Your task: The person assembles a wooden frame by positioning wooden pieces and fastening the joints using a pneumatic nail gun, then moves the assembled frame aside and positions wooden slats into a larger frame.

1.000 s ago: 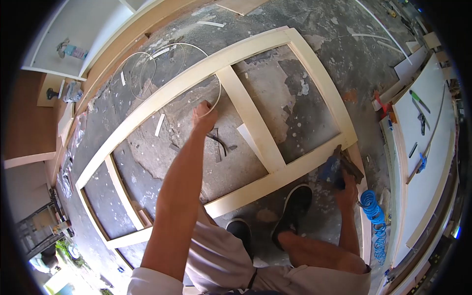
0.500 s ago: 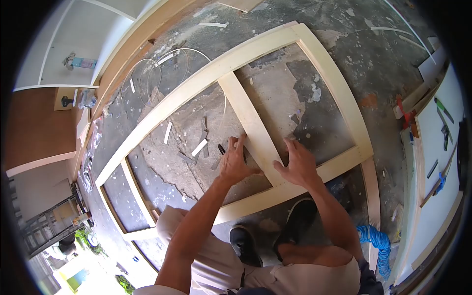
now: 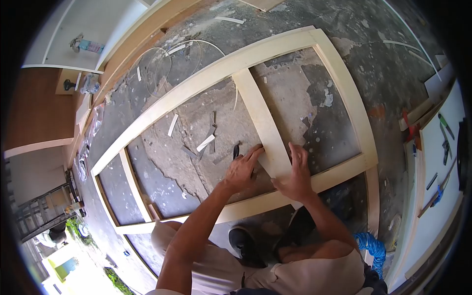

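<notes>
Flecked floor (image 3: 381,78) bears a pale wooden frame (image 3: 204,81); hands (image 3: 241,171) flank its crossbar (image 3: 262,113), grip unclear.

Pale yellow, long rectangular wooden frame (image 3: 348,93), lying flat on the grey, paint-spotted concrete floor (image 3: 344,19). Landmark: its wide, pale, straight wooden crossbar (image 3: 265,123). Large opening left of crossbar, another opening right. Narrow pale wooden slat (image 3: 134,182) well left of crossbar. Crossbar's far end meets long rail; near end partly covered, seems joined, can't be sure.
</notes>
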`<state>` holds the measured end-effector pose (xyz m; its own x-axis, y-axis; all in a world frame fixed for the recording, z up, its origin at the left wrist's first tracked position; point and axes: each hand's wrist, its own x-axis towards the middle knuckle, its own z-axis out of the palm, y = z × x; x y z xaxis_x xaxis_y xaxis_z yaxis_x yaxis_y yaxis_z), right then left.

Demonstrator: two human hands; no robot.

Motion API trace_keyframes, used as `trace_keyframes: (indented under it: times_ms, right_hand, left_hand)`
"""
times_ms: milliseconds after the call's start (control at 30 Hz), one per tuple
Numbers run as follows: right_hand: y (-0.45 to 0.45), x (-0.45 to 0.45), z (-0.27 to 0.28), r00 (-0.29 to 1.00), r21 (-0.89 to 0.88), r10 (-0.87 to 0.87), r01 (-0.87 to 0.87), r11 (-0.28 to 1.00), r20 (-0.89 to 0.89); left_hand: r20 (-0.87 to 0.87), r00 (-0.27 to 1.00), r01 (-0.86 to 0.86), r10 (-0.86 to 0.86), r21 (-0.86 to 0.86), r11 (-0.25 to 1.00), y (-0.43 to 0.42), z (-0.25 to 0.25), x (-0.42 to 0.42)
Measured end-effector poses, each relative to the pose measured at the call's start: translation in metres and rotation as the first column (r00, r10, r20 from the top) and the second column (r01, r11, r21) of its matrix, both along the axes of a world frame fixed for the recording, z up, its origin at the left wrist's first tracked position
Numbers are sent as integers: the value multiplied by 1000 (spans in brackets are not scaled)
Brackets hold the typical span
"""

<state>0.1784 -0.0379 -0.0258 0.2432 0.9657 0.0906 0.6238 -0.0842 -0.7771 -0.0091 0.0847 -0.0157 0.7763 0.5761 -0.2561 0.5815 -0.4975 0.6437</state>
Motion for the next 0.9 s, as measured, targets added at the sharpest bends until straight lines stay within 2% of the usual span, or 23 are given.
trace_keyframes:
  times_ms: [33, 67, 133, 167, 200, 233, 267, 333, 400, 433, 500, 567, 667, 733, 867, 900]
  right_hand:
    - [-1, 1, -2, 1000, 3, 5, -5, 1000, 5]
    - [-2, 1, -4, 999, 12, -23, 23, 1000, -32]
    - [-6, 0, -3, 997, 21, -42, 43, 999, -59]
    - [-9, 0, -2, 998, 7, -32, 31, 999, 53]
    - [-12, -1, -1, 986, -5, -22, 23, 1000, 163]
    - [-15, -2, -3, 985, -1, -17, 17, 1000, 171]
    - [-19, -3, -6, 982, 25, -33, 29, 999, 187]
    - [-27, -5, -4, 978, 53, -48, 38, 998, 204]
    - [-32, -6, -1, 933, 44, -110, 101, 994, 342]
    - [-34, -7, 0, 932, 48, -110, 100, 994, 347]
    - [-34, -10, 0, 957, -106, -84, 117, 987, 276]
    - [-30, -16, -4, 944, -114, -68, 110, 987, 323]
    - [-30, -17, -3, 924, -175, -48, 123, 977, 380]
    - [-28, -15, -6, 939, -199, -18, 91, 976, 344]
    - [-26, -23, 3, 932, -85, -62, 99, 991, 358]
    - [-26, -26, 0, 930, -60, -76, 104, 993, 359]
  left_hand:
    - [-36, 996, 82, -82, -14, 997, 4, -1, -4]
    - [-29, 997, 76, -76, -11, 997, 5, -2, -5]
    - [-26, 987, 163, -161, 198, 967, 4, -2, -4]
    - [-15, 988, 153, -153, 203, 967, 6, -2, -5]
    - [-108, 960, 277, -258, 233, 932, 10, 0, -6]
    - [-205, 912, 399, -355, 248, 883, 12, 1, -7]
    - [-199, 915, 393, -350, 251, 885, 13, 1, -8]
    - [-166, 868, 492, -468, 410, 768, 14, 0, -11]
    - [-220, 838, 543, -499, 407, 734, 16, -2, -8]
    - [-272, 804, 595, -529, 396, 700, 16, -2, -6]
    - [-304, 794, 607, -526, 423, 673, 15, -3, -4]
    - [-338, 789, 614, -513, 453, 646, 22, -8, -6]
    - [-241, 794, 587, -557, 539, 604, 36, -16, -31]
    - [-381, 847, 521, -370, 460, 719, 51, -11, -48]
    - [-307, 907, 412, -288, 505, 758, 88, -10, -67]
    - [-311, 937, 308, -157, 529, 791, 97, -9, -66]
